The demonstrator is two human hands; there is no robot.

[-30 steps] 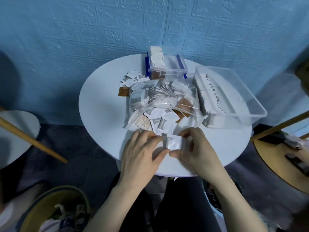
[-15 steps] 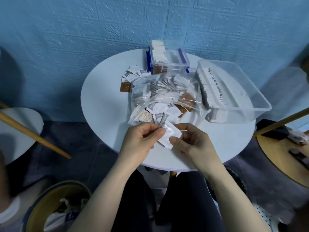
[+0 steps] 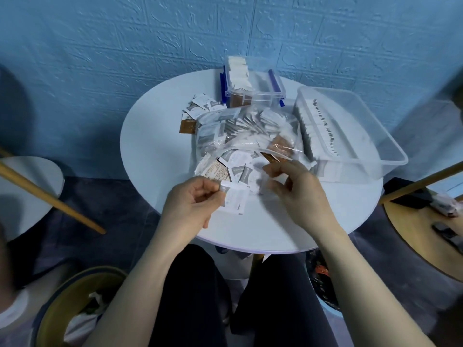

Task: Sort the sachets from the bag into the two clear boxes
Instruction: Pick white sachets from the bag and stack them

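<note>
A clear plastic bag (image 3: 250, 131) full of white and brown sachets lies in the middle of the round white table (image 3: 155, 146), its mouth towards me. My left hand (image 3: 193, 206) pinches a white sachet (image 3: 235, 200) just above the table's front. My right hand (image 3: 298, 191) hovers at the bag's mouth with curled, blurred fingers; whether it holds anything is unclear. Behind the bag stands a small clear box (image 3: 253, 91) with blue latches, holding white and brown sachets. A large clear box (image 3: 390, 149) at the right holds a row of white sachets.
Loose sachets (image 3: 203, 107) and one brown sachet (image 3: 186, 125) lie left of the small box. A wooden stool (image 3: 426, 234) stands at the right, another small table (image 3: 25, 191) and a wooden pole (image 3: 50, 196) at the left, and a bin (image 3: 75, 309) by my knee.
Both hands held the white sachet together near the table's front. My right hand has let go and moved up towards the bag's mouth; my left hand keeps the sachet.
</note>
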